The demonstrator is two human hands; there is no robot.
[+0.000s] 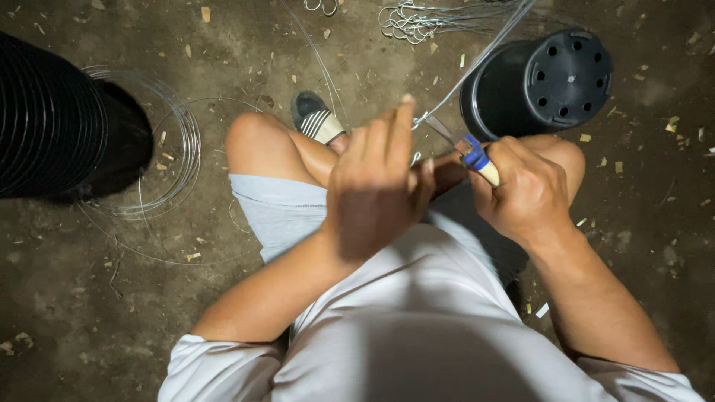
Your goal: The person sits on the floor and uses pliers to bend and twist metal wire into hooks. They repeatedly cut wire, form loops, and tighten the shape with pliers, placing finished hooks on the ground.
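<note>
My right hand is closed around pliers with blue and cream handles, whose jaws point up-left at the end of a thin steel wire. The wire runs from the jaws up toward the top right. My left hand is raised in front of my knees, fingers together and pointing up, right next to the wire's end by the jaws. Whether its fingers pinch the wire is hidden behind the hand.
A black plastic pot lies on its side at the upper right. A tall stack of black pots stands at left beside a coil of wire. Several bent wire hooks lie at the top on the dirt floor.
</note>
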